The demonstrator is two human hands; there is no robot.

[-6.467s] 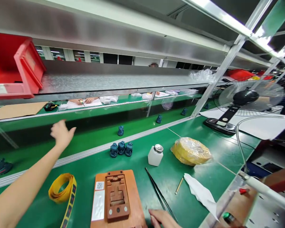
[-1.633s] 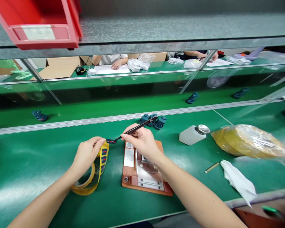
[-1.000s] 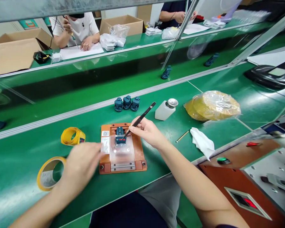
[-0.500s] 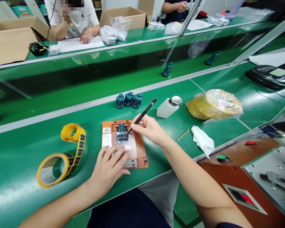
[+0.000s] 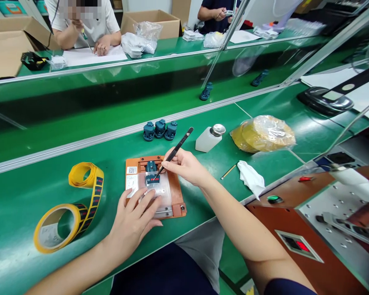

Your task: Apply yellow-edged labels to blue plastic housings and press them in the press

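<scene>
2 hands (image 5: 132,229), 6 blue parts (image 5: 160,128)

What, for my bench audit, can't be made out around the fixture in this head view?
- Tips of the tweezers in the right hand: too small to show what they touch on the blue part.
- Red marking on that part: too small to read.
- Clear plate: its lower left is hidden by the left hand.

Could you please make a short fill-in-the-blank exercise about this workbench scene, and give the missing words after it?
The right hand grips slim black ____.
The left hand rests on a clear plastic plate on an ____ rectangular fixture.
Behind that fixture, ____ small blue moulded parts stand in a row.
A roll of yellow printed tape lies to the fixture's ____.

Missing words: tweezers; orange; three; left.
</scene>
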